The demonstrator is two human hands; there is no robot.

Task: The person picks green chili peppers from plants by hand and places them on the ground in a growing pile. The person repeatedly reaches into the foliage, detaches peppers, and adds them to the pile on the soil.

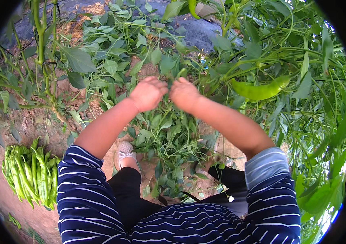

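Note:
My left hand (pixel 151 94) and my right hand (pixel 185 94) are close together in front of me, with a narrow gap between them. Both have curled fingers, and motion blurs them. Dark green leaves (pixel 168 64) lie just beyond the fingertips. A pale green piece (pixel 182 72), perhaps a pepper tip or a leaf, shows at my right fingers. Whether either hand grips a stem is hidden. Below the hands spreads a heap of cut leafy pepper stems (pixel 170 134). To the right, a long green pepper (pixel 260 87) hangs from a plant.
A pile of picked long green peppers (pixel 31 174) lies on the soil at left. Standing pepper stems (pixel 40 39) rise at upper left, and dense pepper plants (pixel 307 122) fill the right side. Dark plastic sheeting (pixel 200 33) covers ground at the back. My shoe (pixel 125 151) is beside the cut stems.

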